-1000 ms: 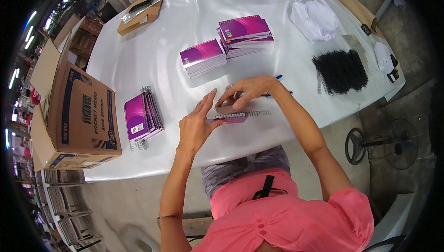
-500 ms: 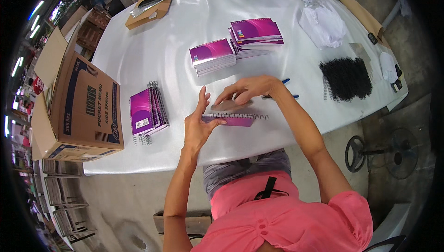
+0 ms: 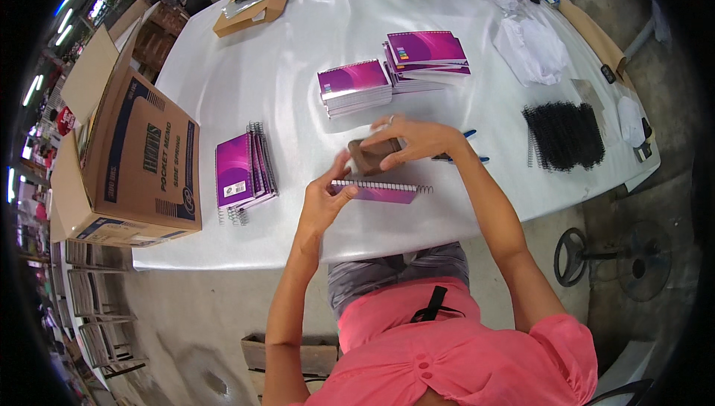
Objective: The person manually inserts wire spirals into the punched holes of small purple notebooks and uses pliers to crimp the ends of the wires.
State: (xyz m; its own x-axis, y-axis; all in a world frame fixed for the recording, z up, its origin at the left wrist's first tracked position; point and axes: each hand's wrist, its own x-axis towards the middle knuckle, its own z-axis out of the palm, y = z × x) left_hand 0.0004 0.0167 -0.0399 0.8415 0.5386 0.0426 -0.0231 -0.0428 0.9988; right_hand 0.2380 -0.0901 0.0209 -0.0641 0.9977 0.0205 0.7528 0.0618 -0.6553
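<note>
Purple spiral notebook (image 3: 376, 192) lies flat near the bench's (image 3: 298, 86) front edge, straight in front of you, long axis running left-right, wire coil along its far edge and sticking out past the right end. Your left hand (image 3: 322, 205) is on its left end, fingers (image 3: 339, 170) spread and arched up over that corner, thumb against the near edge; looks like a loose steadying hold, not a tight pinch. Your right hand (image 3: 417, 140) sits just beyond the notebook, pinching a brown card sheet (image 3: 372, 156) by its right edge, thumb under, fingers curled over the top. So the card hangs just past the coil side, notebook lies toward you from it; the left hand is the nearer one to the notebook.

Two blue pens (image 3: 469, 147) peek out from under your right wrist. Left, a fanned pile of purple notebooks (image 3: 242, 173), then an open cardboard box (image 3: 130, 160). Farther back, two purple stacks (image 3: 354, 87) (image 3: 426, 51). Right, a heap of black wire coils (image 3: 564, 136).
</note>
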